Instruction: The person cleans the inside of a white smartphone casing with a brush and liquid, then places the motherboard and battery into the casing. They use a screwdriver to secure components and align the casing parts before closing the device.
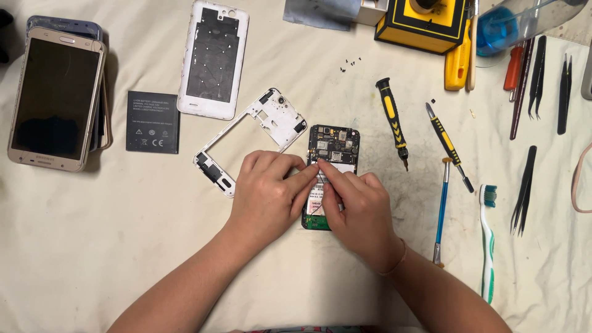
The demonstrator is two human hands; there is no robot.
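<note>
An opened phone (333,143) lies face down in the middle of the cloth, its circuit board bare at the top. My left hand (266,198) rests over its left side, index fingertip pressed near the board's lower edge. My right hand (359,213) covers the lower right part, its index fingertip meeting the left one at the same spot. Both hands hide most of the phone's lower half; a green board end (316,223) shows beneath them. Whether anything small is pinched between the fingertips I cannot tell.
A white inner frame (279,121), white back cover (213,58) and black battery (153,121) lie left of the phone. A stack of phones (57,97) sits far left. Two yellow-black screwdrivers (393,121), a blue tool (443,206), a toothbrush (488,246), tweezers (525,188) and tiny screws (351,63) lie right.
</note>
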